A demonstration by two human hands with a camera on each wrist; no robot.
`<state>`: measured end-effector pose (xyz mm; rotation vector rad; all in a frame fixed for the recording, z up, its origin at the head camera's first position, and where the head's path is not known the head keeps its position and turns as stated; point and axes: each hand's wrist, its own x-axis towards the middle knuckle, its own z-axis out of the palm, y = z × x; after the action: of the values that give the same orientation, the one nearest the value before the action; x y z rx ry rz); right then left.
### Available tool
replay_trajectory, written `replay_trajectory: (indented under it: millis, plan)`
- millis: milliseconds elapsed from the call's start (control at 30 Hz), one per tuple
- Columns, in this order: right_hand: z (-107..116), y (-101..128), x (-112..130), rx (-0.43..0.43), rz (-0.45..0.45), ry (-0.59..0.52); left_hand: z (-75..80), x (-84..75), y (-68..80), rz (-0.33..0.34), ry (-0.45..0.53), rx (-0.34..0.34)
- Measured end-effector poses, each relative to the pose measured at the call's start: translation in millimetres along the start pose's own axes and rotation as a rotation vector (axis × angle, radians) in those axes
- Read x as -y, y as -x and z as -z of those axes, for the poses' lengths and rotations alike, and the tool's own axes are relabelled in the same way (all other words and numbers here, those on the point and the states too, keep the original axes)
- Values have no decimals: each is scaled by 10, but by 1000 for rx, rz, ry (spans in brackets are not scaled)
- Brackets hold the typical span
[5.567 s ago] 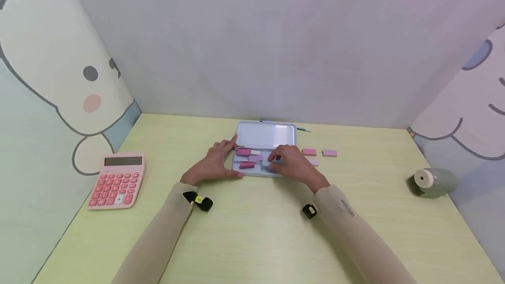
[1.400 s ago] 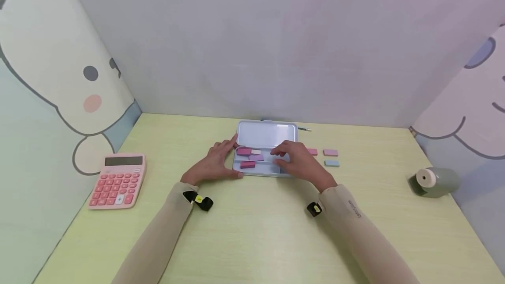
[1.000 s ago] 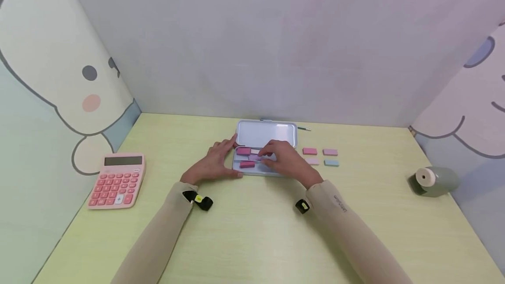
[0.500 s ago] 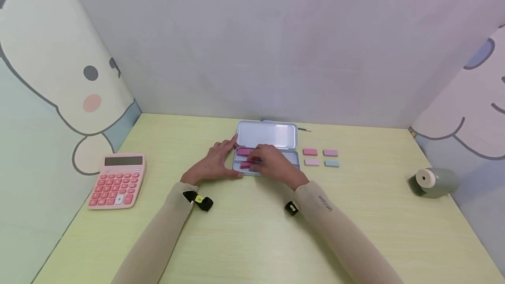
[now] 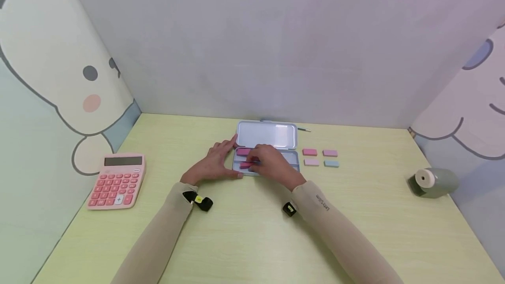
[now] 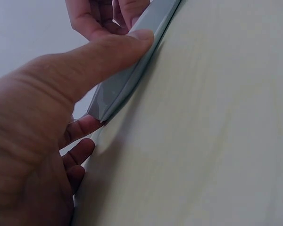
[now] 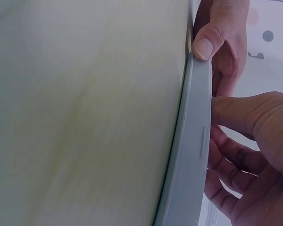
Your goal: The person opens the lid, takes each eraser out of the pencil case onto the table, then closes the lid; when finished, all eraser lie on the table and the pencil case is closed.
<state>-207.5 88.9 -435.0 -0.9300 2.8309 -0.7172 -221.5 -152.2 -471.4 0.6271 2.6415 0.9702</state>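
Observation:
An open light-blue pencil case (image 5: 267,135) lies near the back of the table, its lid tipped back. My left hand (image 5: 213,161) holds its left end, thumb on the front wall and fingers at the left side, as the left wrist view (image 6: 42,103) shows. My right hand (image 5: 272,163) reaches into the tray, thumb and index finger around the right end of a dark pink eraser (image 5: 245,165) in the front compartment. In the right wrist view the case wall (image 7: 191,141) hides these fingertips. Another magenta eraser (image 5: 243,151) lies in the back compartment; the right hand covers others.
Right of the case lie a pink eraser (image 5: 309,152), a lilac eraser (image 5: 329,153), a pale pink eraser (image 5: 311,162) and a blue eraser (image 5: 331,164). A pencil (image 5: 304,129) pokes out behind the lid. A pink calculator (image 5: 116,181) sits left, a green pencil sharpener (image 5: 433,182) right.
The right hand has set the blue eraser down beside the others on the right, then come back leftward into the case to the dark pink eraser. The left hand has stayed put.

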Motion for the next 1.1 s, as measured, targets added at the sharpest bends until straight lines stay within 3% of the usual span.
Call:
replay_trajectory:
  millis: [300, 1100]
  plan:
    - [-24, -23, 5, 10, -46, 11, -11, 31, -11, 3, 12, 3]
    - [231, 358, -234, -63, -90, -191, -17, 14, -8, 5, -12, -10]
